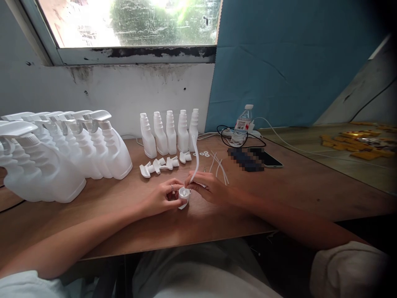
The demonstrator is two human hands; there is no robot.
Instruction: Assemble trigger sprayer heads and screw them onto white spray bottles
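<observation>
Where the brown wooden desk [291,182] stretches toward its left end, a cluster of white plastic spray bottles [116,159] stands upright, each fitted with a trigger top. Next, along the back edge, comes a row of five slim white plastic bottles [170,136] with ribbed necks and no tops. In front of them, four loose white plastic trigger pieces [172,163] lie in a slanting line.

Nearer the middle of the front edge, the left hand [164,197] has its grip closed around a short white plastic sprayer head [183,193], collar facing up. Just to the right, the right hand [208,186] has its grip pinched on the lower end of a curved white plastic tube [197,159], right above the collar; whether the two touch, I cannot tell.

Behind that hand lie small white rings [206,154] and several thin white plastic tubes [221,169], some crossing. Near the back right corner, a clear plastic water bottle [241,129] stands among black cable [264,142], with a dark-screened phone [270,159] lying in front.
</observation>
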